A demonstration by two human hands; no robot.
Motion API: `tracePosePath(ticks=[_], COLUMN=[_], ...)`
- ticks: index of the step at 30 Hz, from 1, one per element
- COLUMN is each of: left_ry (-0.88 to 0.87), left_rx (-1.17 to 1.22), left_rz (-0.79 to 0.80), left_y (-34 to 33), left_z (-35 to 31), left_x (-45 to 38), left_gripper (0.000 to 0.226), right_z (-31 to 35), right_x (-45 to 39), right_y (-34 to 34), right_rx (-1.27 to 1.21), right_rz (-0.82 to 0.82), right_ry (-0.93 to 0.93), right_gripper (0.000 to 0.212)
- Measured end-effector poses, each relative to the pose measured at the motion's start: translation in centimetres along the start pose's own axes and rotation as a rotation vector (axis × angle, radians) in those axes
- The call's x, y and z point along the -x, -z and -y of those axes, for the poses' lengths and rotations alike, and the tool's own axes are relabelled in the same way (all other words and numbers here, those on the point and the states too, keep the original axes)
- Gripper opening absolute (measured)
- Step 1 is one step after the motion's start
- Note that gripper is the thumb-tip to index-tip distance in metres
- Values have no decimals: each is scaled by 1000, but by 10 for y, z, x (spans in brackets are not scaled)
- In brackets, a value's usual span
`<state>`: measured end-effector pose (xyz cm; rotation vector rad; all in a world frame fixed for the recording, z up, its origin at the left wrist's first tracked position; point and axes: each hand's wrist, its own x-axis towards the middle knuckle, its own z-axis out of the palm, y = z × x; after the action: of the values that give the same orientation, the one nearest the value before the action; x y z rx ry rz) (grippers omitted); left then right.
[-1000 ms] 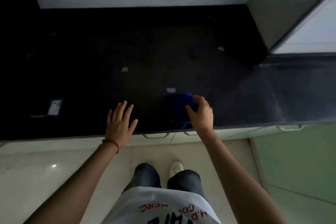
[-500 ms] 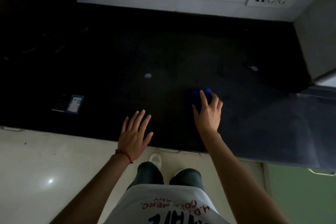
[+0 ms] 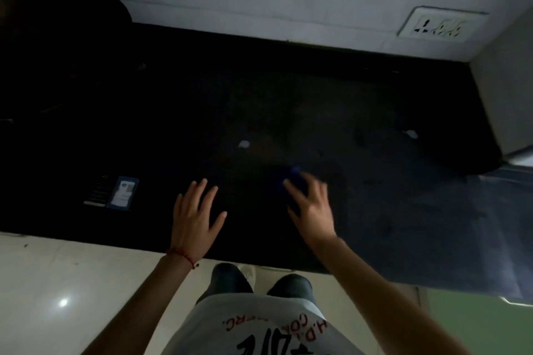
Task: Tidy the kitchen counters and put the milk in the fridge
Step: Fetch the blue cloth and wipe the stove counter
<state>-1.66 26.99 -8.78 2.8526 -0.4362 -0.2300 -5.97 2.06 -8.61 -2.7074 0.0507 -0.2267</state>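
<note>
On the dark stone bench [image 3: 288,95], a blue cloth [image 3: 291,179] is seen pressed flat beneath the right hand [image 3: 313,210], just in from the front edge and a little right of centre. The fingers of that hand are spread and laid straight over the cloth; the hand is blurred, and most of the cloth is hidden under it or lost in the dim light. The left hand [image 3: 194,219] is placed just beside it, apart from the cloth, palm down on the bare bench with fingers wide and nothing held; a red thread [image 3: 181,255] is worn at its wrist. Two small white scraps are scattered farther back, one [image 3: 243,143] beyond the hands and one [image 3: 410,133] toward the right corner. A small blue-and-white card [image 3: 122,194] is seen well to the left, lying flat near the front edge. A large round dark object [image 3: 57,37] is set at the far left against the wall, its nature not discernible. A white wall socket [image 3: 438,26] is mounted above the bench at the right.
</note>
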Motion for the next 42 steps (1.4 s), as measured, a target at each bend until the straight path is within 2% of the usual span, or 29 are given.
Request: tracePosePath(ticks=[2, 3, 4, 6, 7, 8, 11, 12, 13, 14, 17, 18, 21, 23, 24, 25, 27, 28, 29, 30, 32, 33, 34, 35, 37, 38, 39, 40, 42], left_ry=[36, 42, 39, 29, 28, 30, 37, 35, 31, 32, 28, 31, 24, 11, 5, 3, 11, 14, 12, 7, 0, -2, -4, -6, -2, 1, 1, -1, -1], left_rx=[-27, -37, -49, -72, -72, -66, -53, -49, -47, -48, -64, -68, -70, -72, -76, -78, -76, -78, -80, -80, -83, -81, -76, -72, -73, -75, -76, -77, -83], left_rz=[14, 24, 36, 31, 28, 33, 37, 36, 36, 35, 24, 25, 15, 0, -9, -11, 2, 4, 1, -2, -15, -22, -23, -19, -15, -16, -14, -13, -2], left_y=[6, 7, 8, 7, 7, 7, 7, 7, 6, 6, 5, 5, 5, 4, 3, 3, 3, 3, 3, 3, 3, 3, 3, 3, 4, 4, 4, 4, 3], left_z=[17, 25, 31, 38, 39, 39, 39, 40, 41, 42, 42, 42, 43, 44, 44, 44, 44, 44, 44, 43, 44, 44, 44, 43, 42, 42, 42, 42, 43], left_x=[-11, -14, -15, -15, -15, -15, -16, -16, -15, -16, -17, -18, -20, -19, -19, -19, -19, -20, -20, -20, -20, -20, -20, -20, -20, -20, -20, -20, -20], left_gripper=[66, 66, 68, 69, 68, 67, 65, 64, 64, 64, 63, 60, 54, 54, 54, 54, 54, 55, 55, 55, 55, 55, 54, 54, 54, 54, 54, 53, 55], right_z=[-12, -21, -25, -20, -10, 4, 30, 26, 22, 22, 37, 50, 68, 52, 46, 44, 52, 64, 77, 86, 84, 73, 62, 58, 57, 63, 72, 77, 75], right_x=[1, -10, -23, -53, -62, -65, -53, -57, -70, -88, -130, -134, -111, -109, -119, -131, -152, -156, -154, -147, -126, -127, -137, -150, -172, -174, -170, -159, -125], right_y=[-2, 0, 3, 5, 1, -5, -28, -31, -29, -27, -30, -35, -52, -48, -44, -41, -45, -49, -54, -59, -64, -60, -56, -52, -50, -51, -53, -57, -60], right_rx=[69, 94, 87, 22, 13, 7, -18, 1, 19, 35, 15, 11, 17, 84, 114, 124, 72, 66, 68, 62, 93, 124, 143, 148, 110, 91, 77, 62, 47], right_rz=[28, -6, -34, -89, -92, -97, -3, 28, 22, 12, 5, 3, 68, 99, 72, 53, 12, 3, -4, -3, 102, 122, 90, 57, 8, 4, -3, -30, 9], right_ry=[179, 151, 28, -329, -426, -399, 72, 174, 207, 166, -187, -176, 240, 417, 413, 312, -43, -159, -148, -24, 322, 417, 420, 319, -34, -144, -151, -74, 209], right_gripper=[62, 61, 58, 53, 52, 52, 59, 61, 61, 60, 56, 55, 54, 48, 46, 46, 49, 51, 51, 52, 55, 56, 56, 55, 52, 51, 49, 49, 51])
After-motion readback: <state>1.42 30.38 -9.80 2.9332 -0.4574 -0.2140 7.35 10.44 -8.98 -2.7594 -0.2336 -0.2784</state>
